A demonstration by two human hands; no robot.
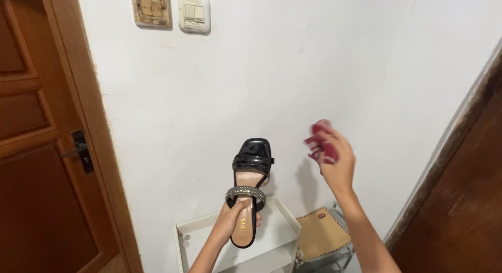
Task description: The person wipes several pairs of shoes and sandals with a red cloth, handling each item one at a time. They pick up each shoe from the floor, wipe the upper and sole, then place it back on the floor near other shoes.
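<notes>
1. A brown wooden door (31, 147) with raised panels and a dark metal handle (78, 147) stands at the left, beside a smooth white wall (314, 69).
2. Two square switch plates (172, 11) sit high on the wall.
3. The left hand (235, 220) has its grip closed around the heel end of a glossy black sandal (251, 189), held toe-up in front of the wall; thin patent straps cross the toe, and a glittery band circles the middle.
4. Below is a white box (282, 226).
5. The right hand (334, 158) is raised, its grip closed on a crumpled red cloth (319, 142).
6. A tan pad (321, 234) lies below.
</notes>
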